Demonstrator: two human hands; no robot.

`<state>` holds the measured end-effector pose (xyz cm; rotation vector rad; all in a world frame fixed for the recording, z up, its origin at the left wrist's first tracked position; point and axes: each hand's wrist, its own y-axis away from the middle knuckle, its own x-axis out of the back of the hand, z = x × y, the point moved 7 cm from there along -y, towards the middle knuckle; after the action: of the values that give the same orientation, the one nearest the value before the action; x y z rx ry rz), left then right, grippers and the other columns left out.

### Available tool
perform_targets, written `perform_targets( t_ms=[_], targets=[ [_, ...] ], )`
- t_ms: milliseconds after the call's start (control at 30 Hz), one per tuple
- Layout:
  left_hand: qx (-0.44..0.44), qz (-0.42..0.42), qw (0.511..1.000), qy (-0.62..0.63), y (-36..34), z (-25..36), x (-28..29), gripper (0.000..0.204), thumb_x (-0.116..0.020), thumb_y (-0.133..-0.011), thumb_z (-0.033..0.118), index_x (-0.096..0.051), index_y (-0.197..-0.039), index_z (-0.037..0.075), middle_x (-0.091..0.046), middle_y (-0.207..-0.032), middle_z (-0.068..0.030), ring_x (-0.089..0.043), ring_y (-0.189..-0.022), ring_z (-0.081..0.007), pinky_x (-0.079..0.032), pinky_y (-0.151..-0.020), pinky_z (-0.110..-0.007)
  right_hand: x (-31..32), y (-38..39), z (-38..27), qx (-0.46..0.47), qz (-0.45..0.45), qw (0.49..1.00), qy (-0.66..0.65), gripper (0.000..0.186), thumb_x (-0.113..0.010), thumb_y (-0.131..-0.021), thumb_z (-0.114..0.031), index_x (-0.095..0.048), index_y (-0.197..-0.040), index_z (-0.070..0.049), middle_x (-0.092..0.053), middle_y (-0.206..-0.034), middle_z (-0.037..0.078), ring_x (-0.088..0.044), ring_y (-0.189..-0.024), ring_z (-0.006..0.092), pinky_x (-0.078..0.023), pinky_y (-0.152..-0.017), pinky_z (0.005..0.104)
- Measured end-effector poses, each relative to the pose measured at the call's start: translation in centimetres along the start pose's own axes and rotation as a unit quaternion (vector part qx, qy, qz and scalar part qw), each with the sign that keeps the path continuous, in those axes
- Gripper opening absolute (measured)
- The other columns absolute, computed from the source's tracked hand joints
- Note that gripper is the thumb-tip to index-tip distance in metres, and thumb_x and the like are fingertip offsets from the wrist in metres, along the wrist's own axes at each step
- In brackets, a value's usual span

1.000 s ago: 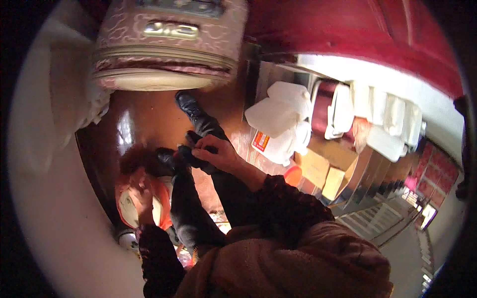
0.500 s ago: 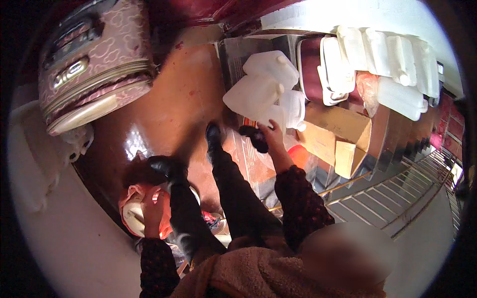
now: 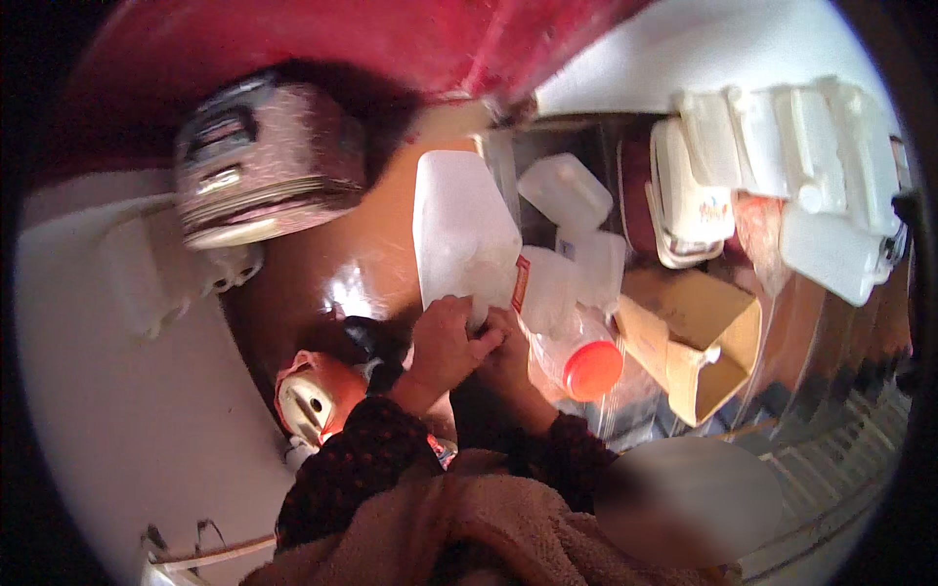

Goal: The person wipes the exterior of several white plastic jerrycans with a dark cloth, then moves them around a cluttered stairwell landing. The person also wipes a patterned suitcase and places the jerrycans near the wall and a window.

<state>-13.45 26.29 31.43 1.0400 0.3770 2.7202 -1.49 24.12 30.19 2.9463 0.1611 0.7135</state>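
A translucent white plastic jug is held up in front of me, its broad base pointing away and its narrow end toward me. My left hand is closed at the near end, thumb and fingers bent around it. Right beside it, my right hand is also closed there, fingertips meeting those of my left. The fingers hide the jug's mouth. More white jugs lie just right of it, with a clear jar with an orange-red lid nearer me.
An open cardboard box stands on the steps to the right, below a row of white jugs. A patterned suitcase is at the far left. A pink bag with a pale container sits near my feet. Stair railings run along the lower right.
Both hands have come together on a jug that now hangs before me. My left hand has left the pink bag. The dark fuzzy item in my right hand no longer shows.
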Motion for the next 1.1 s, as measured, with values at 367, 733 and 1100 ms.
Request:
perform_targets(
  t_ms=[367, 733, 1100],
  targets=[
    [-0.028, 0.266, 0.843, 0.467, 11.7, 6.3, 25.2, 0.012, -0.072, -0.087, 0.013, -0.066, -0.094, 0.004, -0.060, -0.072, 0.0055, -0.044, -0.057, -0.0016, -0.035, -0.052, -0.019, 15.2, -2.1, -23.2, 0.077, -0.108, 0.930, -0.342, 0.036, -0.062, -0.085, -0.012, -0.061, -0.119, -0.001, -0.061, -0.115, 0.011, -0.059, -0.109, 0.0225, -0.048, -0.095, 0.0375],
    [-0.178, 0.201, 0.868, 0.417, 18.9, 15.4, 30.9, 0.017, -0.080, -0.081, 0.013, -0.067, -0.084, 0.002, -0.066, -0.085, 0.0026, -0.057, -0.077, -0.0058, -0.047, -0.071, -0.023, 13.8, 0.4, -43.6, 0.520, -0.037, 0.853, -0.037, 0.022, -0.061, -0.076, -0.001, -0.065, -0.098, -0.003, -0.063, -0.100, 0.013, -0.063, -0.089, 0.0290, -0.050, -0.081, 0.0367],
    [-0.045, 0.305, 0.838, 0.451, 22.1, 5.1, 30.3, 0.017, -0.072, -0.084, 0.004, -0.066, -0.099, -0.001, -0.066, -0.091, 0.0001, -0.058, -0.085, -0.0083, -0.049, -0.075, -0.026, 10.8, -8.9, -11.8, 0.215, -0.044, 0.937, 0.273, 0.018, -0.061, -0.085, -0.021, -0.064, -0.084, -0.004, -0.066, -0.083, 0.019, -0.063, -0.078, 0.0403, -0.050, -0.071, 0.0497]
  ],
)
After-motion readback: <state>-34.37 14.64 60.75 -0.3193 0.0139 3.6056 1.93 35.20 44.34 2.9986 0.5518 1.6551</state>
